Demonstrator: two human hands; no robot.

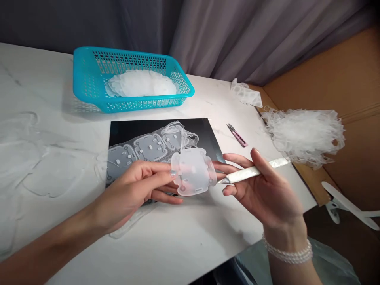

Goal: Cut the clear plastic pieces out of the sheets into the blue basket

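Observation:
Between thumb and fingers, my left hand grips a translucent silicone piece with a lobed outline, small slots and round holes. My right hand holds a white-wrapped craft knife in a pen-like grip, its pointed tip just beside the piece's right edge. Some right fingers reach behind that edge; whether they touch it I cannot tell. Below the hands lies a black board bearing a translucent sheet of similar shapes. A loose strip of thin trim stands up from the sheet's far end, behind the held piece.
A turquoise basket with a pile of translucent pieces stands at the back. Thread snips lie right of the board. Stringy offcuts heap at the right edge, near a cardboard box. Clear sheets spread at left.

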